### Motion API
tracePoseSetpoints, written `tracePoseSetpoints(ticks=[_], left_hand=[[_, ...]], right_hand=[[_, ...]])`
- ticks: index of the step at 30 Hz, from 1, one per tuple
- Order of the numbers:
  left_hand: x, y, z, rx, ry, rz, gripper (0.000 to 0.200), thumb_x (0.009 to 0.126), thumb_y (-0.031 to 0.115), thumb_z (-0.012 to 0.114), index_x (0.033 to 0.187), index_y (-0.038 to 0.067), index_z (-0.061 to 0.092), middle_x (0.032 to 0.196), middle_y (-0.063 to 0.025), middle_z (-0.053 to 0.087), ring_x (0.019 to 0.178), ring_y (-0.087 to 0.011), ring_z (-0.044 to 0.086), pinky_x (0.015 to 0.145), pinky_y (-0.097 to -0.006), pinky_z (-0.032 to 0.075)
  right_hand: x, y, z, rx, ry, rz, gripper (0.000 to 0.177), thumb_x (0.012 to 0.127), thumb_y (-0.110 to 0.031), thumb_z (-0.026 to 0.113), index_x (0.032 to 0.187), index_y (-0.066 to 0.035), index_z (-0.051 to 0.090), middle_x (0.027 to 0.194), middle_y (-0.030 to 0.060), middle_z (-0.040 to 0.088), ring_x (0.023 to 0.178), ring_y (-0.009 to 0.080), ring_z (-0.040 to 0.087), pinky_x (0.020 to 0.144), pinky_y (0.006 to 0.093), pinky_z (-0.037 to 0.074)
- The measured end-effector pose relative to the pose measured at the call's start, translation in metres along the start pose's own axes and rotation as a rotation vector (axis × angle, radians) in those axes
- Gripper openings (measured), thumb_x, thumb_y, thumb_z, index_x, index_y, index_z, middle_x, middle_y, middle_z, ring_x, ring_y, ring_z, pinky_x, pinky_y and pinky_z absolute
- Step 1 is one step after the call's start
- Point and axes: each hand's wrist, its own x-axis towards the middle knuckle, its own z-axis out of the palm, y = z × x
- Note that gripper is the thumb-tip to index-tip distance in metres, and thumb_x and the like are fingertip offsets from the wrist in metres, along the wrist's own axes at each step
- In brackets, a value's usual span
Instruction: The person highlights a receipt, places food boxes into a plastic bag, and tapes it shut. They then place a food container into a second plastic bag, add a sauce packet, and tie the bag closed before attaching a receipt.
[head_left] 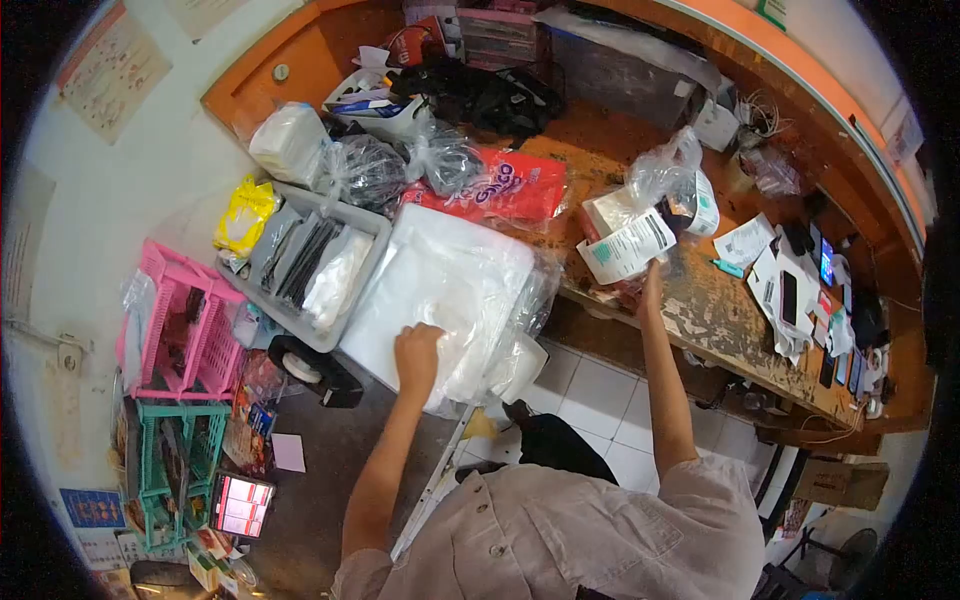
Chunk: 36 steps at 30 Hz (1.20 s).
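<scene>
A person's left hand (418, 352) presses, fingers curled, on a stack of white plastic bags (450, 270); whether it pinches a sheet cannot be told. The right hand (652, 278), well apart from it, is closed on the lower corner of a printed slip (625, 247) held above the wooden counter (720, 310). The work looks to be at an early point: the slip is in hand and fixed to nothing, and the stack lies flat with no bag drawn off. A grey tray (322, 340) of packets sits just beside the stack, a red packet (505, 185) behind it, a pink basket (180, 320) further left and phones (825, 262) at the counter's far right.
</scene>
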Motion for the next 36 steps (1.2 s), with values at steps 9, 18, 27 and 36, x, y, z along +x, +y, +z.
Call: tracePoseSetpoints(ticks=[9, 18, 27, 36], left_hand=[[0.065, -0.022, -0.16, -1.006, 0.324, -0.399, 0.027, 0.093, 0.023, 0.043, 0.082, 0.002, 0.056, 0.071, 0.0, 0.054, 0.066, -0.0083, 0.051, 0.06, -0.024, 0.042], [0.004, -0.013, -0.244, -1.335, 0.765, -0.621, 0.035, 0.089, 0.032, 0.049, 0.11, 0.004, 0.051, 0.094, -0.0075, 0.057, 0.077, -0.0148, 0.056, 0.064, -0.0257, 0.047], [-0.17, -0.039, -0.209, -1.672, 0.812, -0.546, 0.036, 0.087, 0.029, 0.05, 0.111, 0.003, 0.048, 0.083, -0.0027, 0.056, 0.073, -0.0115, 0.055, 0.059, -0.0233, 0.047], [-0.466, 0.01, -0.216, -1.291, 1.392, -1.122, 0.03, 0.093, 0.033, 0.041, 0.095, 0.005, 0.051, 0.076, -0.0036, 0.055, 0.064, -0.0106, 0.054, 0.057, -0.024, 0.046]], right_hand=[[0.019, -0.001, -0.038, -1.166, -0.007, -0.44, 0.064, 0.085, -0.055, 0.038, 0.084, 0.004, 0.061, 0.076, 0.0205, 0.061, 0.074, 0.0303, 0.061, 0.068, 0.0373, 0.046], [-0.187, -0.105, 0.067, -0.51, -1.545, 0.037, 0.052, 0.078, -0.033, 0.064, 0.118, -0.002, 0.05, 0.118, 0.0117, 0.053, 0.11, 0.0204, 0.048, 0.095, 0.0338, 0.037], [-0.328, 0.054, 0.199, 0.463, -1.917, 1.005, 0.106, 0.05, -0.023, 0.084, 0.135, -0.006, 0.024, 0.135, 0.0121, 0.032, 0.122, 0.0326, 0.033, 0.089, 0.0455, 0.041], [-0.471, 0.07, 0.193, -0.369, -2.038, 0.711, 0.011, 0.08, -0.011, 0.061, 0.081, 0.0, 0.059, 0.085, 0.0091, 0.063, 0.074, 0.0159, 0.06, 0.069, 0.0271, 0.047]])
